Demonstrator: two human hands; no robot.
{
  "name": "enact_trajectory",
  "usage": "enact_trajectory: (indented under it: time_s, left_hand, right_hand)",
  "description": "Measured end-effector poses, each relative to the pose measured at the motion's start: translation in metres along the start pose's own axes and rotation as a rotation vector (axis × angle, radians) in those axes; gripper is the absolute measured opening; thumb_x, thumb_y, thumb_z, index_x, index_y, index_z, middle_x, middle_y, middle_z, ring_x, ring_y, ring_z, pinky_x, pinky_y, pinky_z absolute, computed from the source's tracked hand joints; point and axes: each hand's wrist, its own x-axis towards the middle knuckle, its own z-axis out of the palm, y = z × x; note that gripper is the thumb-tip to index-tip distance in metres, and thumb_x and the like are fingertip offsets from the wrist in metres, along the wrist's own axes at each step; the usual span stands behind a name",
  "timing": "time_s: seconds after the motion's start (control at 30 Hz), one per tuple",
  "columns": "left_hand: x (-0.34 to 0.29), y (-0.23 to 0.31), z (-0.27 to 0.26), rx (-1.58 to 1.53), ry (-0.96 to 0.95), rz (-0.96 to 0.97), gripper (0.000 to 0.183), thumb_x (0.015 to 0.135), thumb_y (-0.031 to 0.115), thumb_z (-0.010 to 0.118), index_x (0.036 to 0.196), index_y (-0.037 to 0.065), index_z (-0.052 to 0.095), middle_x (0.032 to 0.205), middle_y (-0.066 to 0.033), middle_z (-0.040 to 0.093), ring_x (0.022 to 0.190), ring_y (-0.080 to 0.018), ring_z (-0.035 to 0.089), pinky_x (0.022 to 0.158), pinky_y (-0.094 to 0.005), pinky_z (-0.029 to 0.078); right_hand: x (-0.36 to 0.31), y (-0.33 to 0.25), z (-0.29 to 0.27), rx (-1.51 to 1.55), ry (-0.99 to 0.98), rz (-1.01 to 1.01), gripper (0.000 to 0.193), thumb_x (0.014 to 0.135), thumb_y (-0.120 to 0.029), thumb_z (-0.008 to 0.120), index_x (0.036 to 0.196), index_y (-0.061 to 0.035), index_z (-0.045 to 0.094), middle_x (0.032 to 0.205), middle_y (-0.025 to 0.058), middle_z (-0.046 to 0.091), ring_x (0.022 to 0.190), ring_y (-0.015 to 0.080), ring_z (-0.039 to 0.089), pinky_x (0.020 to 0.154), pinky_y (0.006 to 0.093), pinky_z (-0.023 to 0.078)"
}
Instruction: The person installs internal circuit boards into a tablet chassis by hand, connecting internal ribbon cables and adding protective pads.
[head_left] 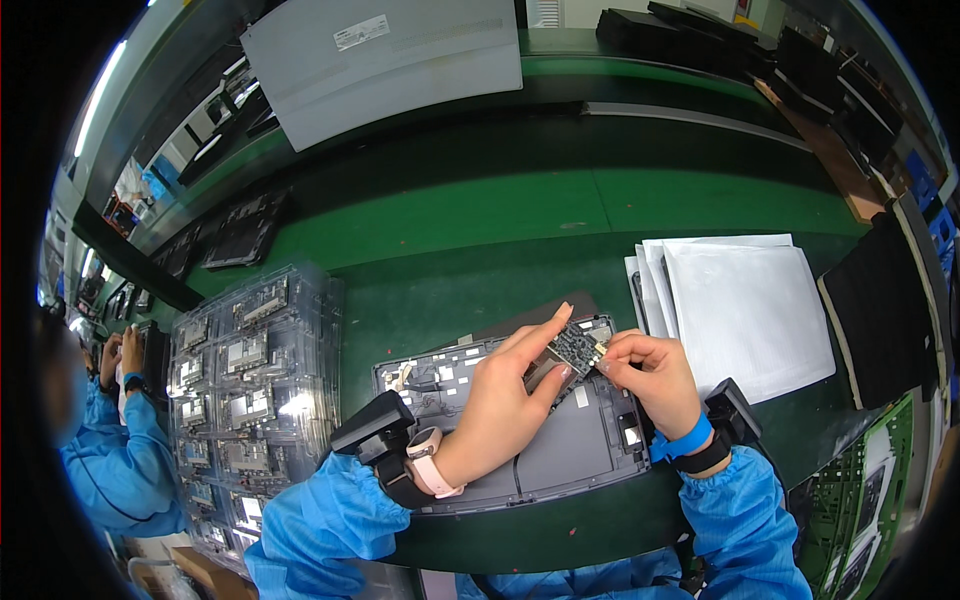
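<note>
A small circuit board (577, 346) is gripped in my left hand (500, 392), thumb on one side and fingers on the other, tilted over a dark grey laptop casing (575, 455). My right hand (655, 380) is closed in a pinch at the board's right edge, beside a pale connector or tab. What lies between those fingertips is too small to make out. The casing rests on the green bench with its inner side up, cables and silvery pads showing along its far part. My left hand and wrist cover part of it.
Left of the casing stand stacked clear plastic trays (322, 335) holding several boards. White sleeves (745, 310) lie at the right, beside a black padded panel (880, 300). A grey panel (400, 75) hangs over the bench's far side. A co-worker's blue sleeve (125, 475) shows far left.
</note>
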Motion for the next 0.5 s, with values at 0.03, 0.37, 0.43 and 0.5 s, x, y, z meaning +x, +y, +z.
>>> enact_trajectory:
  time_s: [0.03,0.37,0.43,0.5]
  left_hand:
    - [-0.0005,-0.0004,0.0006,0.003,0.001,-0.001,0.056,0.079,-0.001,0.061,0.133,0.006,0.046,0.106,-0.0103,0.061,0.083,-0.0122,0.055,0.076,-0.0245,0.045]
    - [-0.0010,-0.0091,0.0052,-0.011,0.042,0.007,0.055,0.080,0.001,0.061,0.133,0.006,0.046,0.103,-0.0100,0.061,0.081,-0.0124,0.054,0.075,-0.0244,0.044]
    - [-0.0006,-0.0099,0.0053,-0.008,0.043,0.019,0.056,0.080,0.000,0.061,0.133,0.006,0.046,0.102,-0.0096,0.061,0.081,-0.0118,0.053,0.074,-0.0242,0.044]
    - [-0.0002,-0.0087,0.0041,-0.036,0.016,-0.020,0.056,0.079,-0.001,0.061,0.133,0.005,0.046,0.100,-0.0089,0.061,0.080,-0.0108,0.053,0.075,-0.0239,0.044]
  right_hand:
    - [-0.0006,-0.0001,0.0011,0.002,-0.002,-0.001,0.007,0.077,-0.001,0.066,0.081,0.0044,0.066,0.083,0.0043,0.061,0.074,0.0081,0.055,0.068,0.0206,0.044]
    - [-0.0063,-0.0056,0.0102,-0.218,0.144,-0.095,0.009,0.075,-0.002,0.068,0.082,0.0034,0.067,0.076,0.0074,0.064,0.068,0.0111,0.060,0.063,0.0237,0.046]
    - [-0.0068,-0.0054,0.0098,-0.305,0.159,-0.104,0.010,0.075,-0.003,0.068,0.083,0.0030,0.067,0.074,0.0081,0.065,0.067,0.0118,0.060,0.062,0.0242,0.046]
    - [-0.0067,-0.0040,0.0099,-0.307,0.172,-0.119,0.009,0.075,-0.003,0.068,0.082,0.0024,0.067,0.072,0.0092,0.064,0.066,0.0131,0.061,0.060,0.0244,0.046]
